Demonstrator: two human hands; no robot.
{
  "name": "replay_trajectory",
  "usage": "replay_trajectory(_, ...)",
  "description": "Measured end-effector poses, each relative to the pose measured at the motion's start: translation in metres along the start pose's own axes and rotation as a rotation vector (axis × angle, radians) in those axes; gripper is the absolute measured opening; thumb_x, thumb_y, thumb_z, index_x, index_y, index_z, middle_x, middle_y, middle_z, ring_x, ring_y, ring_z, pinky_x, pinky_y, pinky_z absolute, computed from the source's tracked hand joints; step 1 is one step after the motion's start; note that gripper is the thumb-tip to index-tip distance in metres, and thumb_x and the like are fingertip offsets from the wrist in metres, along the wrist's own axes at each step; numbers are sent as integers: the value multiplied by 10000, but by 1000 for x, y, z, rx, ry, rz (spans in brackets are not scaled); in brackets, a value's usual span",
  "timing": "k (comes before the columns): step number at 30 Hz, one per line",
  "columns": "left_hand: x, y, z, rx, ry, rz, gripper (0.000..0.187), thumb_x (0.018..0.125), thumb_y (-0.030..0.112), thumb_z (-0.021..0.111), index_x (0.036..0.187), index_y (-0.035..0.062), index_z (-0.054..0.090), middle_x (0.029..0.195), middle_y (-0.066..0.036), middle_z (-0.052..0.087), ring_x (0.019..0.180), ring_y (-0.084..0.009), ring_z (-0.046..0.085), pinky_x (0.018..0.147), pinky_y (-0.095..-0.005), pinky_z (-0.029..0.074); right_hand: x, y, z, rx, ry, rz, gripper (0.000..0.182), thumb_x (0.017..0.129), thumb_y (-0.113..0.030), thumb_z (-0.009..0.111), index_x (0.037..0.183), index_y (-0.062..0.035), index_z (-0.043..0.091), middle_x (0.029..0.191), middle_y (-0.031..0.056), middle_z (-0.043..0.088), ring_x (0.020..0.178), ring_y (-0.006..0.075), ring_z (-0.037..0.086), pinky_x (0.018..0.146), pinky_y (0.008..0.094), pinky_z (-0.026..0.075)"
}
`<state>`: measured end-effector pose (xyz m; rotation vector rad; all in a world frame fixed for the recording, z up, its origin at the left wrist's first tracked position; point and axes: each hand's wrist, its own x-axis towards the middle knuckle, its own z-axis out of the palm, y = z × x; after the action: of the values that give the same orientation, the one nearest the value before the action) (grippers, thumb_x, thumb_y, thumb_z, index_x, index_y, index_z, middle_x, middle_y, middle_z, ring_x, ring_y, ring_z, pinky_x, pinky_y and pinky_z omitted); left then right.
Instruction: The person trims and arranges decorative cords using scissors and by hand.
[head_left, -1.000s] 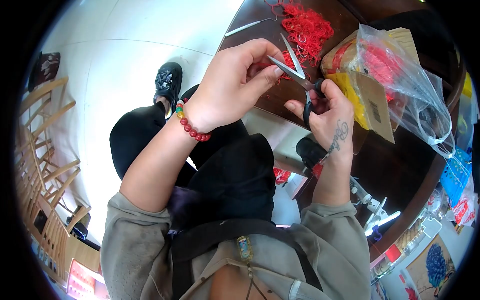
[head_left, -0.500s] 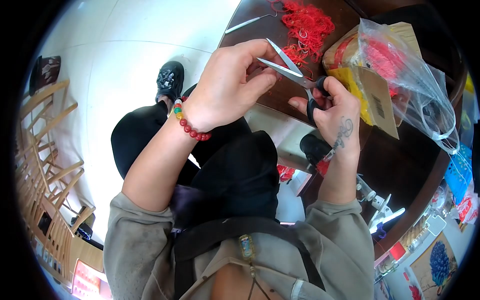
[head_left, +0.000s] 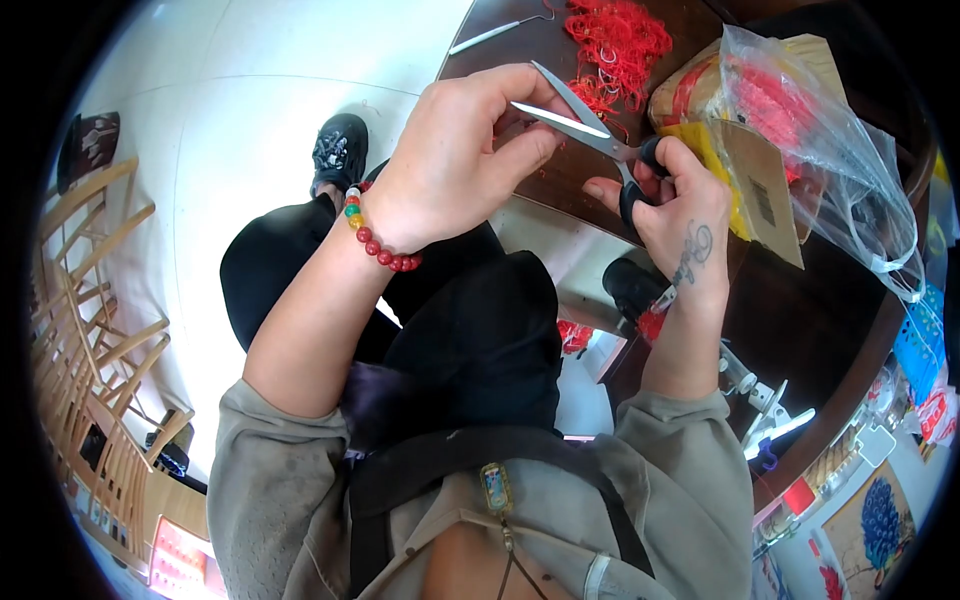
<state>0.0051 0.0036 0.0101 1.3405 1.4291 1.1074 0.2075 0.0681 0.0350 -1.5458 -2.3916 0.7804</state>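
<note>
My right hand (head_left: 680, 205) grips the black handles of a pair of scissors (head_left: 590, 128), whose silver blades are spread apart and point toward my left hand. My left hand (head_left: 465, 150) is closed in a pinch beside the blades, its back toward the camera; whatever lies between its fingers is too small to make out. A beaded bracelet (head_left: 366, 236) circles the left wrist. Beyond the blades, a tangled heap of red cord (head_left: 620, 50) lies on the dark tabletop (head_left: 560, 185).
A hooked tool with a pale handle (head_left: 485, 38) lies near the table's left edge. At the right stand an opened cardboard box (head_left: 765, 195) and a clear plastic bag (head_left: 850, 170) with red material. Wooden chairs (head_left: 100, 380) are at the far left.
The right hand and scissors have shifted slightly right, and the blades look a little wider apart. My left hand has risen slightly in view, still pinched.
</note>
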Motion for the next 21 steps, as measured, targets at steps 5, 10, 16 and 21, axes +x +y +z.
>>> replay_trajectory(5,-1,0,1,-15,3,-19,118,845,37,582,947,-19,604,720,2,601,658,-24,540,589,-185,437,-1,1,0,25,20,-2,419,607,-277,862,755,-23,563,600,48,532,518,186,516,522,295,444)
replay_trajectory(10,-1,-2,1,-60,-8,-53,133,854,44,590,968,-23,604,728,15,585,655,-12,513,580,-176,422,-1,1,0,33,24,-5,419,609,-263,862,708,-22,533,566,48,504,495,187,481,510,288,430)
replay_trajectory(16,-1,-2,1,-68,-2,-34,139,860,45,596,982,-20,604,737,22,581,656,-6,500,580,-166,407,-1,4,3,56,36,-13,428,609,-254,863,667,-21,508,546,54,492,484,191,463,503,286,423)
replay_trajectory(21,0,-1,1,-81,-9,-29,142,864,47,598,991,-17,604,751,22,589,661,1,496,576,-162,402,0,5,2,66,17,-26,428,612,-236,861,657,-16,497,544,67,490,488,195,445,504,280,422)
